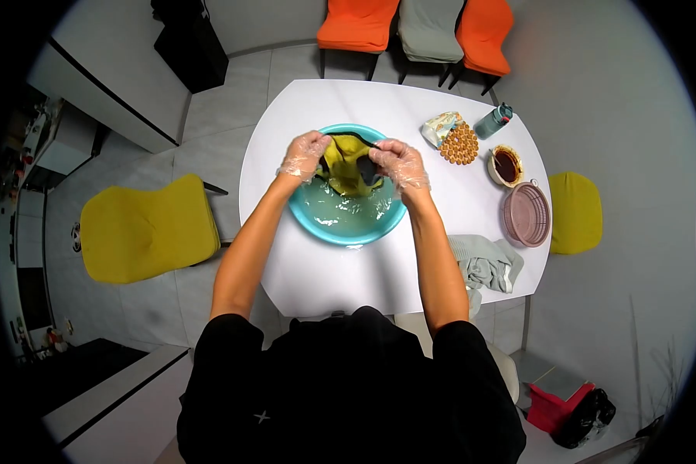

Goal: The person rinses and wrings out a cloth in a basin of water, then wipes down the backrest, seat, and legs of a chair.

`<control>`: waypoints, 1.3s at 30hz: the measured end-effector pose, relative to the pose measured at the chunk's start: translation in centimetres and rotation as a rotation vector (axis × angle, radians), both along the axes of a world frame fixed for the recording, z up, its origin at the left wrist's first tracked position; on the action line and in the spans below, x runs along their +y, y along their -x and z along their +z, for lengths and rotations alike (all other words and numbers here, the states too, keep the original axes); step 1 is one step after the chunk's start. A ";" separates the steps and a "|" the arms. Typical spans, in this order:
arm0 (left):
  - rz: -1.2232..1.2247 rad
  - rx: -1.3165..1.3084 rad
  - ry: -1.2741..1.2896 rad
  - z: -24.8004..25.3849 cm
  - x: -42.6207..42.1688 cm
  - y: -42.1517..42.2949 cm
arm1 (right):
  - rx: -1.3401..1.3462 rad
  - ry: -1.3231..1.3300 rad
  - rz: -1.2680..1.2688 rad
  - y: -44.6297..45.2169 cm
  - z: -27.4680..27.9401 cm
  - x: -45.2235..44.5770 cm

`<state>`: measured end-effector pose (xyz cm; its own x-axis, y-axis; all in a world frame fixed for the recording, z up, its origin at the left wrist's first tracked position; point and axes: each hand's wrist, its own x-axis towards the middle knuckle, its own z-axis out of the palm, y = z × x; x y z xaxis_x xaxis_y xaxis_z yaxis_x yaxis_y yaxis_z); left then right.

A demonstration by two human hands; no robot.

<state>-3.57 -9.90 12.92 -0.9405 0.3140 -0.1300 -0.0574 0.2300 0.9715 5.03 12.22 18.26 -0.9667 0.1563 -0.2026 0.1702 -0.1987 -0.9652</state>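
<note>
A wet yellow cloth with black edging (349,172) hangs stretched between my two hands, its lower part at the water's surface. Cloudy water fills the turquoise basin (305,220) beneath it. My left hand (305,153), in a clear plastic glove, pinches the upper left corner of the cloth near the basin's rim. On the other side my right hand (400,164), gloved the same way, grips the right edge, where a dark patch of the cloth shows. What kind of article the cloth is, I cannot tell.
On the white table (301,278), a grey garment (487,263) lies at the right front. Behind it stand a pink basket (527,215), a bowl of dark liquid (506,166), a round beaded mat (459,145), a crumpled packet (441,127) and a bottle (493,121). Chairs surround the table.
</note>
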 end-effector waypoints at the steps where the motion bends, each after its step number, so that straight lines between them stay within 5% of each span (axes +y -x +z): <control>1: -0.014 -0.048 -0.065 -0.4 0.6 -0.6 | -0.048 0.046 0.008 0.0 -0.8 -0.2; 8: -0.078 -0.039 0.080 -1.0 2.1 -2.1 | -0.350 0.113 0.142 -0.3 -2.6 -1.4; 16: -0.189 -0.078 0.091 -1.2 2.1 -2.2 | -0.335 -0.038 0.143 0.2 -2.8 -2.5; 22: -0.286 -0.344 -0.205 0.3 1.4 -2.4 | -0.328 -0.022 0.059 0.3 -3.0 -3.1; 25: -0.357 -0.079 -0.357 0.0 1.8 -3.8 | -0.249 0.047 0.016 0.5 -4.2 -3.2; 27: -0.338 -0.060 -0.167 -0.3 1.9 -3.3 | -0.203 0.058 0.046 0.1 -4.7 -3.5; 30: -0.284 0.026 0.063 0.0 1.7 -3.1 | -0.069 -0.043 0.041 -0.4 -4.9 -3.5; 32: -0.272 0.006 0.111 2.3 1.4 -3.3 | 0.000 -0.471 0.125 -0.2 -6.2 -2.4; 39: -0.301 0.074 -0.040 2.8 0.3 -2.2 | 0.035 -1.083 0.338 -0.3 -4.3 0.0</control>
